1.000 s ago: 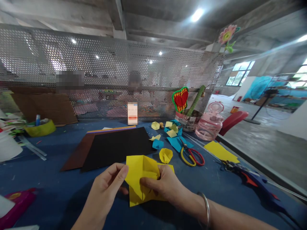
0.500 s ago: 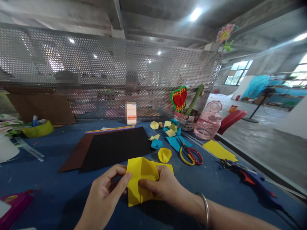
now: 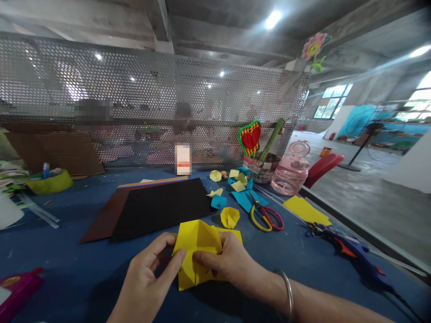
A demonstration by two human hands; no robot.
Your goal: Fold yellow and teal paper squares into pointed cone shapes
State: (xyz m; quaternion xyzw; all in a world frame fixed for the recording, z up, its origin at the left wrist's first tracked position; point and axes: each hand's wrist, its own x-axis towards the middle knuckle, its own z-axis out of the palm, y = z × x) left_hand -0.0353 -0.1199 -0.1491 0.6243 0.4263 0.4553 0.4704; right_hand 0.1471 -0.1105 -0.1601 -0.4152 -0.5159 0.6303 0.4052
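A partly folded sheet of yellow paper (image 3: 197,240) lies on the blue table (image 3: 77,273) in front of me. My left hand (image 3: 150,278) pinches its left edge between thumb and fingers. My right hand (image 3: 225,262), with a metal bangle on the wrist, grips the paper's middle fold from the right. Just beyond the paper lie a stack of black and brown sheets (image 3: 158,206) and a small folded yellow piece (image 3: 230,217).
Red-and-yellow scissors (image 3: 266,216), blue and yellow paper scraps (image 3: 240,186), a yellow sheet (image 3: 305,211) and a glue gun (image 3: 350,249) lie to the right. A pink jar (image 3: 291,172) and a woven pot (image 3: 261,163) stand by the perforated metal screen (image 3: 134,103). People sit behind it.
My left fingers have slid in over the paper's left edge, and the fold has closed a little. The view has shifted slightly.
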